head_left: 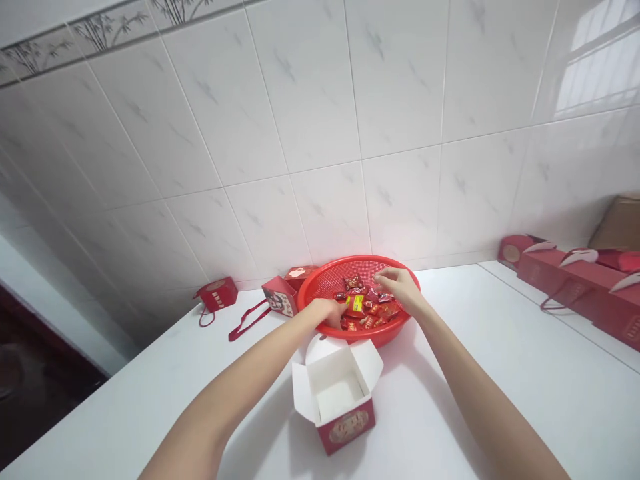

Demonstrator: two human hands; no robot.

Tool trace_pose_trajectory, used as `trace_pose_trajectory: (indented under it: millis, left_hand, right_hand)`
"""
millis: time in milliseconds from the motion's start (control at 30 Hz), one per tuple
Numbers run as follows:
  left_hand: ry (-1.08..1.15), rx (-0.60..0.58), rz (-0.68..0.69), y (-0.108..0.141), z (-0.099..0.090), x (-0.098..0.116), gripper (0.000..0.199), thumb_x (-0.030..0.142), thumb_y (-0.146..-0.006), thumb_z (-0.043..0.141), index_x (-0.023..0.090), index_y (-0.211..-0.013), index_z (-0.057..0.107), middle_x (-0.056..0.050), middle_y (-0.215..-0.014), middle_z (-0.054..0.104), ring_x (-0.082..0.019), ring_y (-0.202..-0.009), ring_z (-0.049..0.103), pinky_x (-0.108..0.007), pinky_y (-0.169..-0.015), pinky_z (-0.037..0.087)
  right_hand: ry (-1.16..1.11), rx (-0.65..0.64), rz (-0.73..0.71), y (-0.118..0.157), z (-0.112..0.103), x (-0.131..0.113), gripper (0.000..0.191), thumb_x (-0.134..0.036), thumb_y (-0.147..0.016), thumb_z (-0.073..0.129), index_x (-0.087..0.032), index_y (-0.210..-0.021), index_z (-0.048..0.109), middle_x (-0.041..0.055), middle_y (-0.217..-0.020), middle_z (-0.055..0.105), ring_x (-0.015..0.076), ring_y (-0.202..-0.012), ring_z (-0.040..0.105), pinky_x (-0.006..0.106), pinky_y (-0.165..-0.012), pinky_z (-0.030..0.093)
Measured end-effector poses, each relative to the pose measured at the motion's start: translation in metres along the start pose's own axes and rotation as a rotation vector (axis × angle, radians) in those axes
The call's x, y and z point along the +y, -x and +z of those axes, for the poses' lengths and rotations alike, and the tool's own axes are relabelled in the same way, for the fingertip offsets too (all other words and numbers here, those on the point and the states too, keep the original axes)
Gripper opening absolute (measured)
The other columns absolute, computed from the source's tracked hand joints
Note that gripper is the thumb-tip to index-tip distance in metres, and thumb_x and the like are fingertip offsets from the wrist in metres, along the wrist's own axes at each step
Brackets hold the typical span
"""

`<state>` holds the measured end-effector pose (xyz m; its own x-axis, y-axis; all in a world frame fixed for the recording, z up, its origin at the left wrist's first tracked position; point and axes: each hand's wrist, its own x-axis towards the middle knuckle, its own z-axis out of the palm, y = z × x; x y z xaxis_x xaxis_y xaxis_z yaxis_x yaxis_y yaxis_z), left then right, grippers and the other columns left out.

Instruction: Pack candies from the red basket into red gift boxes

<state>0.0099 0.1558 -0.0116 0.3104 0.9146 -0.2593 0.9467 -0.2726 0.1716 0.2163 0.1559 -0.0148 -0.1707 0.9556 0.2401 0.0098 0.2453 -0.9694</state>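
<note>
A round red plastic basket [385,337] stands by the tiled wall with several wrapped sweets [375,310] in it, mostly red. My left hand [330,311] reaches over the near left rim into the sweets, beside a red and yellow packet [355,305]. Its fingertips are partly hidden, so its hold is unclear. Above the right side of the basket, my right hand [400,287] is loosely curved with fingers apart, and nothing shows in it. In front of the basket, a red gift box [345,427] stands with its white flaps folded out; its white inside is bare.
Left of the basket are red boxes with ribbon handles, one close by [281,297] and one farther left [217,293]. A row of red boxes [560,270] lines the right side, near a brown carton [620,223]. The white table [165,380] ends at the left.
</note>
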Motion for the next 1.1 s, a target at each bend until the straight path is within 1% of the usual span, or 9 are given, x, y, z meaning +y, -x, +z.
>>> trace_pose_trajectory:
  millis: [67,133,267,367,467,600,733,900,1100]
  left_hand:
    - [-0.034,-0.028,-0.042,-0.012,0.008,0.001,0.061,0.036,-0.040,0.088,0.023,-0.097,0.073,-0.010,-0.082,0.075,-0.029,-0.070,0.066,-0.035,-0.065,0.048]
    - [-0.054,-0.028,-0.058,-0.017,0.011,0.001,0.051,0.038,-0.042,0.087,0.023,-0.089,0.072,-0.009,-0.081,0.074,-0.029,-0.072,0.065,-0.034,-0.066,0.047]
    - [-0.012,0.062,-0.011,-0.014,0.007,0.000,0.023,0.041,-0.063,0.075,0.023,-0.066,0.062,-0.004,-0.067,0.065,-0.026,-0.070,0.062,-0.031,-0.066,0.042]
    - [0.084,0.155,0.052,-0.008,0.004,0.002,0.024,0.040,-0.078,0.062,0.022,-0.063,0.054,-0.001,-0.059,0.057,-0.021,-0.062,0.056,-0.030,-0.061,0.036]
    - [0.212,0.252,0.134,-0.005,0.002,0.007,0.027,0.041,-0.084,0.055,0.021,-0.067,0.051,0.000,-0.065,0.056,-0.018,-0.063,0.051,-0.030,-0.061,0.034]
    - [0.403,0.359,0.227,-0.004,0.002,0.013,0.032,0.049,-0.088,0.050,0.020,-0.073,0.051,0.000,-0.074,0.057,-0.018,-0.071,0.052,-0.028,-0.065,0.038]
    - [0.553,0.414,0.291,-0.005,0.002,0.013,0.040,0.056,-0.091,0.045,0.019,-0.075,0.049,0.001,-0.072,0.053,-0.016,-0.069,0.050,-0.027,-0.065,0.040]
    - [0.655,0.467,0.321,-0.007,0.004,0.011,0.044,0.060,-0.090,0.047,0.019,-0.074,0.047,0.001,-0.071,0.051,-0.015,-0.069,0.049,-0.027,-0.064,0.041]
    - [0.710,0.558,0.309,-0.002,0.003,0.015,0.040,0.055,-0.086,0.056,0.019,-0.074,0.049,0.001,-0.072,0.051,-0.015,-0.069,0.048,-0.026,-0.063,0.039]
  right_hand:
    - [-0.003,-0.007,0.013,-0.001,-0.002,0.002,0.011,-0.027,-0.076,0.065,-0.017,-0.072,0.064,0.0063,-0.078,0.071,0.0194,-0.069,0.070,0.030,-0.065,0.055]
    - [-0.001,-0.020,0.023,-0.003,-0.002,0.005,0.010,-0.026,-0.075,0.065,-0.017,-0.072,0.064,0.0058,-0.077,0.071,0.0195,-0.069,0.070,0.028,-0.063,0.055]
    - [0.015,-0.035,0.038,-0.004,-0.002,0.007,0.009,-0.025,-0.075,0.063,-0.017,-0.073,0.064,0.0053,-0.076,0.070,0.0196,-0.068,0.070,0.027,-0.059,0.053]
    - [0.042,-0.025,0.033,-0.005,-0.002,0.009,0.007,-0.023,-0.074,0.062,-0.017,-0.074,0.065,0.0046,-0.073,0.069,0.0191,-0.070,0.068,0.027,-0.062,0.053]
    - [0.082,-0.004,0.033,-0.006,-0.003,0.011,0.007,-0.022,-0.073,0.064,-0.017,-0.077,0.066,0.0040,-0.073,0.069,0.0189,-0.072,0.066,0.027,-0.064,0.052]
    - [0.121,-0.004,0.043,-0.005,-0.002,0.013,0.012,-0.025,-0.074,0.067,-0.017,-0.083,0.066,0.0049,-0.079,0.070,0.0190,-0.077,0.067,0.027,-0.066,0.052]
    - [0.136,-0.056,0.060,-0.003,0.000,0.013,0.017,-0.032,-0.083,0.064,-0.016,-0.090,0.065,0.0058,-0.083,0.071,0.0172,-0.073,0.067,0.027,-0.065,0.053]
    - [0.159,-0.074,0.087,-0.003,0.001,0.015,0.028,-0.042,-0.084,0.067,-0.017,-0.099,0.064,0.0048,-0.083,0.070,0.0186,-0.077,0.068,0.027,-0.065,0.053]
    - [0.187,-0.039,0.100,-0.003,0.002,0.015,0.032,-0.043,-0.085,0.065,-0.018,-0.106,0.061,0.0047,-0.086,0.070,0.0172,-0.072,0.067,0.026,-0.061,0.051]
